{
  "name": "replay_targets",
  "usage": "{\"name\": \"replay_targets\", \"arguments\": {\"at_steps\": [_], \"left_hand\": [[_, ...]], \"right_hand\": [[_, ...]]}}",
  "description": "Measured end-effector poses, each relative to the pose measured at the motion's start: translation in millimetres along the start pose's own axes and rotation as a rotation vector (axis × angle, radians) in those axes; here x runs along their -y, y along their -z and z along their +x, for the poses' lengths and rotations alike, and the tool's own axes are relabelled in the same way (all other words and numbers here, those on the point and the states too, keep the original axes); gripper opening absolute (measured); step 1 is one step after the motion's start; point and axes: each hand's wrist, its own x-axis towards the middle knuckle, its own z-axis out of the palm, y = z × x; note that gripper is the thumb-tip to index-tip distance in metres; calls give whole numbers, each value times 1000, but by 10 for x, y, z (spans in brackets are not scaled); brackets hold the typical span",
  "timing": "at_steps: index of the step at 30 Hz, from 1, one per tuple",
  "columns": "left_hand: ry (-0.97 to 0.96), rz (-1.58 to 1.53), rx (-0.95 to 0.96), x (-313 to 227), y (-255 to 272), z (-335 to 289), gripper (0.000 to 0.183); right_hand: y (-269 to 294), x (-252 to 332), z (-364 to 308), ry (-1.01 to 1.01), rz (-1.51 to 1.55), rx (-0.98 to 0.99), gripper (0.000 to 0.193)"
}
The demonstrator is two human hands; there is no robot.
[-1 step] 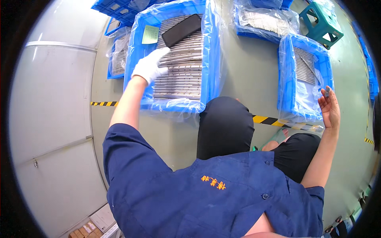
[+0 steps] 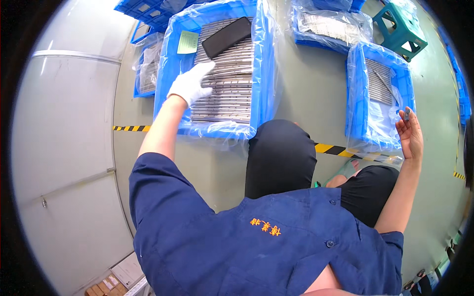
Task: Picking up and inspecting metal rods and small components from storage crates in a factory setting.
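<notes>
My left hand (image 2: 189,85), in a white glove, is over the left side of a large blue crate (image 2: 165,76) lined with clear plastic. Its thumb and fingers are spread, with nothing between them. Beneath and beside it, thin grey metal rods (image 2: 222,104) lie side by side in rows. A black phone (image 2: 226,38) rests on the rods beyond my fingertips, and a pale green paper slip (image 2: 187,42) is to its left. At the right, my bare right hand (image 2: 411,134) is raised by a smaller blue crate (image 2: 355,108), its fingertips pinching a small grey metal piece (image 2: 407,115), seen end-on.
More rods (image 2: 379,81) fill the far part of the smaller crate. Behind it are another lined blue crate (image 2: 321,42) and a green plastic stool (image 2: 402,29). Other crates (image 2: 143,89) stand far left. Black-and-yellow tape (image 2: 330,149) crosses the floor near my knees.
My gloved left hand has shifted slightly to the right over the rods, still spread. My right hand stays in place with the small metal piece.
</notes>
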Motion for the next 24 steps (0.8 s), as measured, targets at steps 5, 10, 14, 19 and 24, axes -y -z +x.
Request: {"name": "replay_targets", "arguments": {"at_steps": [5, 10, 14, 19, 24], "left_hand": [[54, 123, -34, 70, -182, 34, 62], [141, 120, -93, 69, -188, 97, 57], [153, 182, -134, 59, -213, 167, 57], [219, 200, -160, -8, -193, 173, 57], [305, 189, -197, -3, -231, 223, 55]], "right_hand": [[12, -40, 12, -4, -18, -25, 23], [-4, -33, -8, 0, -24, -52, 23], [14, -50, 8, -8, -23, -38, 23], [4, -42, 3, -8, -18, -27, 22], [-46, -42, -2, -13, -28, -23, 23]]}}
